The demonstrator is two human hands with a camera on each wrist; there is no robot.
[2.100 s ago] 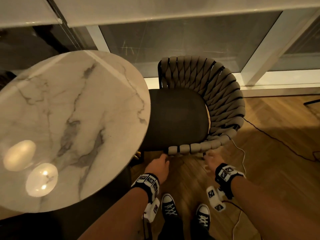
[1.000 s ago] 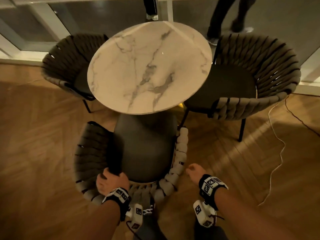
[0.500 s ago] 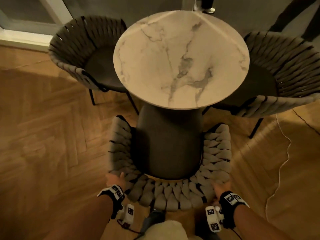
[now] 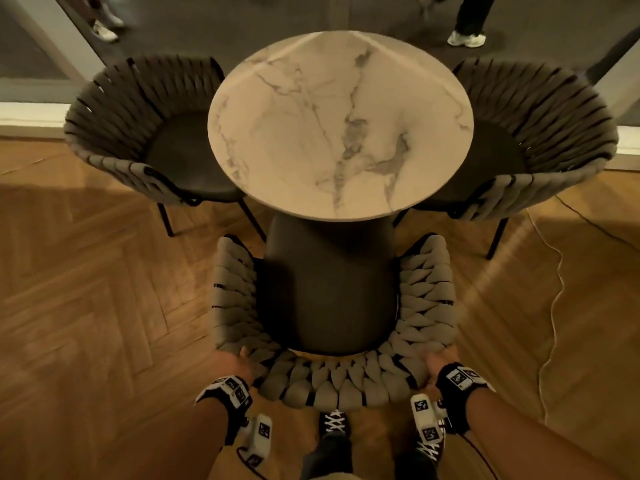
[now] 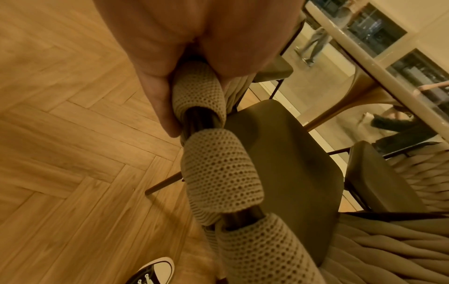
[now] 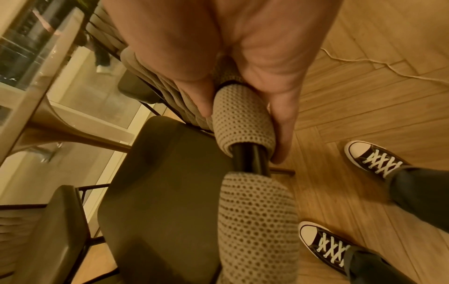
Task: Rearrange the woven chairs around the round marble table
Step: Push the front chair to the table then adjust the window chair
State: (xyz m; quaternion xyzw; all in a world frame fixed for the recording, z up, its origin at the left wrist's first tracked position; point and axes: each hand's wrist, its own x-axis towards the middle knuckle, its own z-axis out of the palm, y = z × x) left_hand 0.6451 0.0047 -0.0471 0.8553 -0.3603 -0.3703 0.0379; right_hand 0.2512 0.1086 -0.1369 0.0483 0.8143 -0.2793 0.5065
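Observation:
The round marble table (image 4: pixel 341 126) stands in the middle of the head view. A woven chair (image 4: pixel 332 341) sits directly in front of me, its dark seat tucked partly under the table edge. My left hand (image 4: pixel 232 362) grips the back rim of this chair at its left rear corner; in the left wrist view the left hand (image 5: pixel 170 80) curls round a woven band on the rim (image 5: pixel 218 173). My right hand (image 4: pixel 437 366) grips the right rear corner, and in the right wrist view the right hand (image 6: pixel 243 92) wraps a band of the rim (image 6: pixel 243 123). Two more woven chairs (image 4: pixel 149 133) (image 4: pixel 540 140) flank the table.
Herringbone wood floor (image 4: pixel 86 306) lies all round. A thin cable (image 4: pixel 550 306) snakes across the floor on the right. My two sneakers (image 4: pixel 334 422) stand just behind the chair. Glass panels with a white frame (image 4: pixel 41 64) run behind the table, with other people's legs (image 4: pixel 467 26) beyond.
My view has settled squarely behind the near chair, which now faces the table straight on. Both hands shifted to its back corners and took hold of the rim.

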